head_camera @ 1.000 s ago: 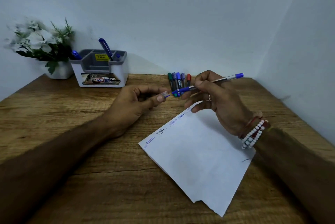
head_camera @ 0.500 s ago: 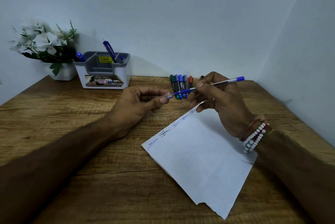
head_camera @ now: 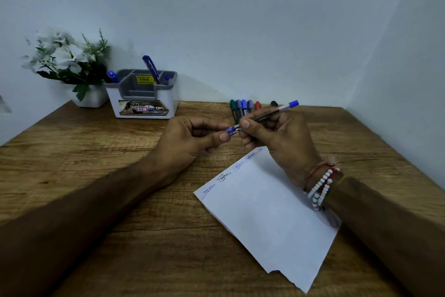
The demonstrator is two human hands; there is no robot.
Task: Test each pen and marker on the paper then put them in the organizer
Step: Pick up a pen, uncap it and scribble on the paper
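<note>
My right hand (head_camera: pixel 277 137) grips a slim pen with a blue end (head_camera: pixel 277 110), held slantwise above the table. My left hand (head_camera: pixel 192 140) pinches the pen's blue cap (head_camera: pixel 231 130) at the tip end, thumb and fingers closed on it. Below lies a white sheet of paper (head_camera: pixel 269 215) with several scribbles along its upper left edge. A row of markers (head_camera: pixel 243 107) lies behind my hands near the wall. The grey and white organizer (head_camera: pixel 142 94) stands at the back left with blue pens in it.
A white pot of white flowers (head_camera: pixel 69 65) stands left of the organizer. Walls close the wooden table (head_camera: pixel 96 152) at the back and on the right. Bead bracelets (head_camera: pixel 321 186) circle my right wrist.
My hands have drawn closer together and the cap now sits at the pen's tip. The view has shifted slightly, with the organizer appearing further right.
</note>
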